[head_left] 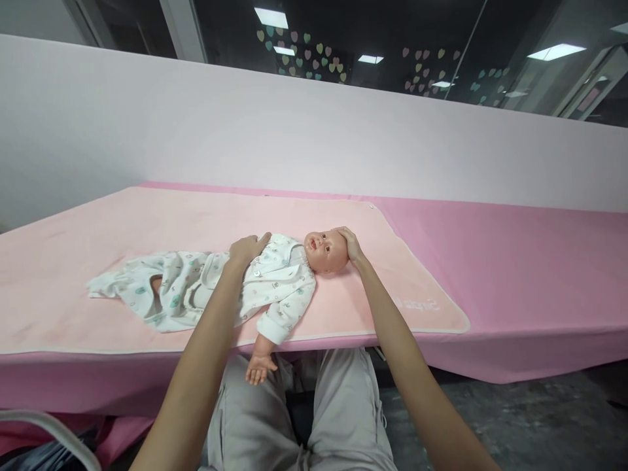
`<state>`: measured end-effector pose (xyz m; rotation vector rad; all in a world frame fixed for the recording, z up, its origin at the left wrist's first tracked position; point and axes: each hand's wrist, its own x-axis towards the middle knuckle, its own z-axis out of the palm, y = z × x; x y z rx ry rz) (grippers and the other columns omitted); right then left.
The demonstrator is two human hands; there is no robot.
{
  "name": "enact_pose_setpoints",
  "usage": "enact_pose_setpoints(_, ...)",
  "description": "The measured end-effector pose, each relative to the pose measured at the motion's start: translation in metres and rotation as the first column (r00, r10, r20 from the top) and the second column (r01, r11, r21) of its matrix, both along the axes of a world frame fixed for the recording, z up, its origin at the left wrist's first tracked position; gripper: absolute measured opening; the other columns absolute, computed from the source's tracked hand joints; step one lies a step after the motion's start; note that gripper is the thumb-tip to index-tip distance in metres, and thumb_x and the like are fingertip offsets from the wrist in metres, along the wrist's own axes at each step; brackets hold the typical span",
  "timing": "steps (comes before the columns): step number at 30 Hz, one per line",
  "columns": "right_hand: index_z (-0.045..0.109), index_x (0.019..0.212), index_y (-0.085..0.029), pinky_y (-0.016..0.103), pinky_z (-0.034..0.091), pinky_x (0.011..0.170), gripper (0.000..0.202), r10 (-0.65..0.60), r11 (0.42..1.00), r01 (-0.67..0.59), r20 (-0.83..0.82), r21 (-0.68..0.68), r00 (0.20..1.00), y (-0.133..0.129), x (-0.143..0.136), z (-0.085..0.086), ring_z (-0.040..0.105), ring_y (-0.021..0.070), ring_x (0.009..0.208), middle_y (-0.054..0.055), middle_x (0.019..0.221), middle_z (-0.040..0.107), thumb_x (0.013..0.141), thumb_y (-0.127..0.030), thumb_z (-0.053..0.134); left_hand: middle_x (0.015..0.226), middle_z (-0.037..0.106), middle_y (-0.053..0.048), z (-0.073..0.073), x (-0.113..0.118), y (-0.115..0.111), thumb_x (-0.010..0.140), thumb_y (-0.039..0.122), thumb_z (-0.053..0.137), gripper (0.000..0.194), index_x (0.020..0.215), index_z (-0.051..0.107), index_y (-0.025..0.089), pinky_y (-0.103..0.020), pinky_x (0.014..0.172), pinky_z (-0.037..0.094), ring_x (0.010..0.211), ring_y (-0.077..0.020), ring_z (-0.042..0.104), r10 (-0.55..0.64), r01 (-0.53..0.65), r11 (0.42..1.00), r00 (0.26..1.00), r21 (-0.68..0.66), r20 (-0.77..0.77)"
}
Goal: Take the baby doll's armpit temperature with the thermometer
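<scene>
A baby doll [327, 252] in white patterned clothes [282, 275] lies on its back on a peach mat [147, 216], head to the right. My left hand [249, 249] rests on the far side of its torso, gripping the clothing there, with the fingers partly hidden. Behind the top of the doll's head my right hand [350, 244] is cupped around it, palm against the head. One doll arm [261, 360] hangs over the table's near edge. The trouser legs [161, 288] spread to the left, with a bit of doll skin showing at an opening.
Under the mat is a pink table cover [515, 268], which shows at the right and along the front. A pale wall [294, 137] stands behind the table, below dark windows with heart stickers. My legs [343, 405] are under the near edge. A curved pale bar [53, 428] is at lower left.
</scene>
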<state>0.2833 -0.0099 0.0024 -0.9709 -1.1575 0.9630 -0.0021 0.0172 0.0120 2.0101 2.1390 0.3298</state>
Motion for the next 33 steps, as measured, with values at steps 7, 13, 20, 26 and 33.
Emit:
enact_pose_setpoints(7,0.054,0.060,-0.021,0.030,0.047,0.077,0.014,0.041,0.999,-0.040,-0.036,0.009,0.999,-0.007,0.000,0.005,0.055,0.0160,0.077,-0.002,0.073,0.061,0.067,-0.033,0.057,0.113,0.062,-0.020,0.000,0.000,-0.001,0.080,0.065,0.016,0.078,0.111,0.060,0.010,-0.042,0.083,0.043,0.102,-0.0345,0.058,-0.003,0.003,1.000,1.000,0.010,0.000)
enact_pose_setpoints(13,0.063,0.089,-0.023,0.031,0.044,0.088,0.025,0.051,0.999,-0.051,0.002,-0.010,0.999,-0.008,0.003,0.005,0.056,0.0177,0.096,0.000,0.102,0.064,0.069,-0.032,0.052,0.115,0.062,-0.019,0.001,0.000,-0.003,0.081,0.065,0.016,0.077,0.112,0.060,0.011,-0.041,0.084,0.042,0.103,-0.0344,0.058,0.005,-0.005,1.000,1.000,0.018,-0.009)
enact_pose_setpoints(20,0.066,0.080,-0.020,0.033,0.043,0.092,0.023,0.100,0.994,-0.102,-0.048,-0.035,0.994,-0.005,0.002,0.004,0.058,0.0210,0.098,0.002,0.097,0.068,0.065,-0.036,0.057,0.112,0.063,-0.019,0.000,0.001,-0.004,0.081,0.065,0.015,0.077,0.110,0.061,0.011,-0.039,0.082,0.043,0.102,-0.0327,0.058,0.007,-0.007,0.999,1.000,0.035,-0.009)
enact_pose_setpoints(26,0.063,0.061,-0.020,0.035,0.045,0.086,0.013,0.156,0.987,-0.156,-0.007,-0.048,0.988,-0.009,0.000,0.009,0.060,0.0213,0.083,0.000,0.072,0.069,0.066,-0.031,0.057,0.115,0.062,-0.020,-0.002,0.000,-0.002,0.081,0.066,0.015,0.078,0.111,0.060,0.010,-0.039,0.084,0.042,0.105,-0.0336,0.057,0.007,-0.007,0.999,1.000,0.036,-0.005)
enact_pose_setpoints(33,0.062,0.060,-0.021,0.035,0.045,0.086,0.015,0.159,0.987,-0.159,-0.008,-0.015,0.987,-0.012,0.001,0.011,0.059,0.0213,0.084,0.000,0.071,0.068,0.065,-0.034,0.057,0.113,0.063,-0.019,-0.001,0.000,-0.005,0.081,0.066,0.014,0.078,0.110,0.061,0.011,-0.038,0.083,0.042,0.103,-0.0328,0.058,0.010,-0.010,0.999,1.000,0.033,-0.003)
